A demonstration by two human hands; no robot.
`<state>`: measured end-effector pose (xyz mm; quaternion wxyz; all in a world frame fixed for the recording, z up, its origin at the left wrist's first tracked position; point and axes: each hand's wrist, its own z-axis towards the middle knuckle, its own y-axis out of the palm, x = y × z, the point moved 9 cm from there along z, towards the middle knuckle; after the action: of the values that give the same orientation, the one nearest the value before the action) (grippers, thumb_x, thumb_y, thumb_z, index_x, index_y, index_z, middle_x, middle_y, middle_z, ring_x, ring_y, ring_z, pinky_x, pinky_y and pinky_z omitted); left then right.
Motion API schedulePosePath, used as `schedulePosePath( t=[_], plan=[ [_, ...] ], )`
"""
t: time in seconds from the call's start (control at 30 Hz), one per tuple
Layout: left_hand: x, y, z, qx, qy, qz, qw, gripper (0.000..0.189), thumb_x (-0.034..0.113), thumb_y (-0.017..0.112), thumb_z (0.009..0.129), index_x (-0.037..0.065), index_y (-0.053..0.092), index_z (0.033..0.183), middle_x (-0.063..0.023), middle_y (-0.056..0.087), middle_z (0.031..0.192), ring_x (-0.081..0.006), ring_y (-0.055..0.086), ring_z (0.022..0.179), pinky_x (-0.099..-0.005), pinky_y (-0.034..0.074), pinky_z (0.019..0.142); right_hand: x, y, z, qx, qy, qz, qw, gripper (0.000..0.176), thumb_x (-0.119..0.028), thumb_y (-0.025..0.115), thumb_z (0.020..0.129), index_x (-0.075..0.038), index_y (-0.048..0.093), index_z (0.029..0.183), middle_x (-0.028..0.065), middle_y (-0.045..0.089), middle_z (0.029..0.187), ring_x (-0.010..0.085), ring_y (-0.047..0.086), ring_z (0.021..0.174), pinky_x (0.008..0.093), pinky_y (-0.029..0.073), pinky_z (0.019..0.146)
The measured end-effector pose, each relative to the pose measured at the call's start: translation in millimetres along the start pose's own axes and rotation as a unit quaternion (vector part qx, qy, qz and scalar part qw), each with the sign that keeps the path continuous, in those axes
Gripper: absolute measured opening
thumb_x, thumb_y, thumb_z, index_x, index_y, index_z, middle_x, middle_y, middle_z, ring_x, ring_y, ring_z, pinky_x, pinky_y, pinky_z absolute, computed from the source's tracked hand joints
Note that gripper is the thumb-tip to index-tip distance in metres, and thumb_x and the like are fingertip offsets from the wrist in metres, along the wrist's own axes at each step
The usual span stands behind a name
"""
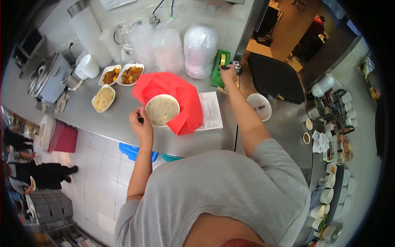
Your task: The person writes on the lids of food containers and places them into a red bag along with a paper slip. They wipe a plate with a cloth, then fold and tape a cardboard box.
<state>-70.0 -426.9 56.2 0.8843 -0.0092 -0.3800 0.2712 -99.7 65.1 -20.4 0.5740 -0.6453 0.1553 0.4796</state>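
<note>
My left hand (141,124) is closed around a small black object (140,120), mostly hidden by the fingers. It is beside the left rim of a round white tub of pale, thick soup-like food (163,109). Around the tub spreads an opened red plastic bag (190,103). At the back of the counter, my right hand (228,74) pinches a dark object (224,67) whose kind I cannot make out. That hand is next to a green tape dispenser (218,77). Right of the bag lies a printed paper slip (210,111).
Open containers hold chunky stew (131,75) and rice or noodles (104,99). Stacked white cups (88,66) stand behind them. Wrapped packages (200,51) line the wall. A labelled white tub (259,107) and black case (275,78) are on the right. Other people (41,177) are at far left.
</note>
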Motion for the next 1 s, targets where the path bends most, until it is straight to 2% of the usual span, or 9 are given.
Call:
schedulePosePath(
  t=[0.1, 0.27, 0.3, 0.37, 0.43, 0.53, 0.67, 0.87, 1.0],
  plan=[
    [18.7, 55.0, 24.1, -0.214, -0.186, -0.158, 0.946, 0.023, 0.025, 0.057, 0.089, 0.002, 0.056, 0.083, -0.0020, 0.050, 0.065, -0.0064, 0.043, 0.056, -0.0227, 0.035, 0.051, 6.9, 19.8, 11.7, 0.054, 0.030, 0.094, 0.994, 0.039, -0.016, 0.072, 0.069, -0.014, 0.047, 0.099, 0.0099, 0.062, 0.091, 0.0290, 0.059, 0.090, 0.0452, 0.036, 0.087],
    [73.1, 173.8, -7.3, -0.407, -0.445, -0.430, 0.672, 0.042, 0.043, 0.047, 0.091, 0.008, 0.048, 0.068, 0.0036, 0.036, 0.053, -0.0087, 0.037, 0.047, -0.0250, 0.034, 0.046, -85.5, -109.6, -127.8, 0.087, -0.307, 0.279, 0.906, 0.028, 0.005, 0.062, 0.073, -0.006, 0.043, 0.091, 0.0061, 0.046, 0.082, 0.0166, 0.046, 0.069, 0.0280, 0.041, 0.065],
    [77.4, 197.3, -17.7, -0.439, -0.455, -0.412, 0.656, 0.039, 0.042, 0.047, 0.091, 0.008, 0.049, 0.072, 0.0032, 0.036, 0.053, -0.0094, 0.038, 0.048, -0.0257, 0.034, 0.046, -54.6, -99.9, -150.0, -0.066, -0.191, 0.410, 0.889, 0.027, 0.010, 0.057, 0.074, -0.006, 0.042, 0.090, 0.0048, 0.045, 0.086, 0.0140, 0.047, 0.071, 0.0275, 0.042, 0.063],
    [70.1, 254.1, -45.6, -0.486, -0.486, -0.385, 0.616, 0.035, 0.040, 0.048, 0.091, 0.008, 0.050, 0.079, 0.0029, 0.038, 0.055, -0.0099, 0.038, 0.049, -0.0261, 0.034, 0.046, -46.8, -129.3, -224.5, -0.071, -0.248, 0.392, 0.883, 0.029, 0.010, 0.057, 0.072, -0.007, 0.042, 0.091, 0.0038, 0.045, 0.079, 0.0112, 0.049, 0.069, 0.0249, 0.044, 0.062],
    [54.0, 309.4, -82.3, -0.517, -0.532, -0.360, 0.566, 0.032, 0.039, 0.048, 0.091, 0.008, 0.051, 0.083, 0.0032, 0.040, 0.057, -0.0098, 0.038, 0.051, -0.0254, 0.033, 0.047, 4.0, -102.6, -250.9, -0.114, -0.153, 0.338, 0.922, 0.030, 0.010, 0.060, 0.070, -0.007, 0.045, 0.090, 0.0032, 0.046, 0.076, 0.0115, 0.050, 0.068, 0.0244, 0.045, 0.061],
    [44.5, 352.6, -110.4, -0.524, -0.566, -0.269, 0.577, 0.025, 0.034, 0.053, 0.090, 0.009, 0.053, 0.083, 0.0030, 0.044, 0.061, -0.0091, 0.037, 0.051, -0.0245, 0.031, 0.047, 30.3, -89.1, -258.6, -0.094, -0.060, 0.290, 0.950, 0.027, 0.005, 0.065, 0.070, -0.008, 0.048, 0.086, 0.0040, 0.050, 0.072, 0.0161, 0.051, 0.068, 0.0294, 0.042, 0.066],
    [39.8, 388.2, -124.1, -0.511, -0.544, -0.319, 0.584, 0.012, 0.021, 0.060, 0.084, 0.011, 0.055, 0.080, 0.0021, 0.049, 0.066, -0.0087, 0.036, 0.050, -0.0251, 0.029, 0.045, 29.8, -92.7, -257.9, -0.037, -0.196, 0.153, 0.968, 0.023, -0.007, 0.070, 0.070, -0.011, 0.050, 0.081, 0.0022, 0.056, 0.066, 0.0236, 0.049, 0.070, 0.0350, 0.032, 0.074],
    [27.4, 408.5, -131.3, -0.464, -0.541, -0.335, 0.616, 0.007, 0.013, 0.061, 0.079, 0.009, 0.055, 0.077, -0.0001, 0.048, 0.065, -0.0107, 0.036, 0.048, -0.0280, 0.029, 0.042, 16.2, -112.9, -255.5, -0.070, -0.244, 0.134, 0.958, 0.020, -0.005, 0.068, 0.070, -0.011, 0.050, 0.079, 0.0018, 0.056, 0.066, 0.0229, 0.048, 0.069, 0.0334, 0.032, 0.074],
    [16.9, 405.4, -144.5, -0.453, -0.531, -0.336, 0.633, 0.005, 0.010, 0.061, 0.077, 0.009, 0.055, 0.076, -0.0005, 0.050, 0.065, -0.0096, 0.037, 0.049, -0.0250, 0.028, 0.042, 22.7, -113.1, -257.8, -0.072, -0.217, 0.146, 0.963, 0.024, 0.005, 0.061, 0.073, -0.008, 0.047, 0.086, 0.0016, 0.050, 0.071, 0.0127, 0.050, 0.065, 0.0266, 0.041, 0.062]
  ],
)
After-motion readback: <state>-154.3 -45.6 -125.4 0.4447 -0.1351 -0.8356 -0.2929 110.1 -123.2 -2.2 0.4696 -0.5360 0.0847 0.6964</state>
